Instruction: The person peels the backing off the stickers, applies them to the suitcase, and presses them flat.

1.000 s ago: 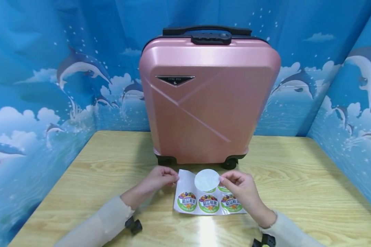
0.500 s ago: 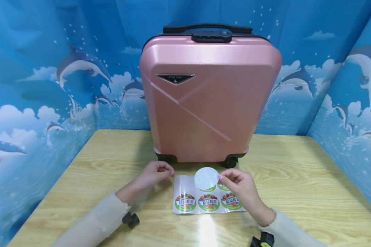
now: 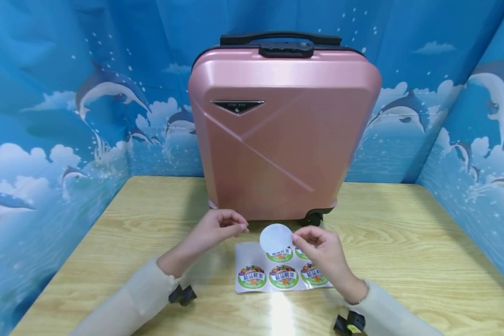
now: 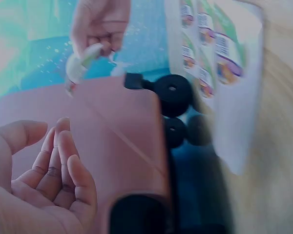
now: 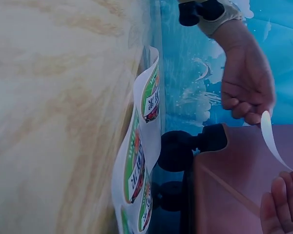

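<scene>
My right hand (image 3: 326, 255) pinches a round sticker (image 3: 275, 238) by its edge, white back facing me. In the left wrist view the sticker (image 4: 77, 69) shows a bit of its printed side, and in the right wrist view it looks thin and curved. To its left my left hand (image 3: 212, 233) hovers with loosely bent fingers; the left wrist view shows thumb and fingers apart with nothing between them. Below both hands a sheet of fruit stickers (image 3: 247, 254) lies on the table, with a bare spot at its upper left. My right hand covers its right part.
A pink hard-shell suitcase (image 3: 277, 140) stands upright on the table (image 3: 143, 219) just behind the hands, its black wheels (image 5: 176, 151) close to the sheet. Blue dolphin-print curtains (image 3: 50, 56) enclose the back and both sides. Each wrist wears a small black camera (image 3: 182, 295).
My left hand lets go of the sheet's upper left corner, and the sheet settles flatter. That hand then rises and moves right towards the sticker. My right hand shifts slightly left and up with the sticker.
</scene>
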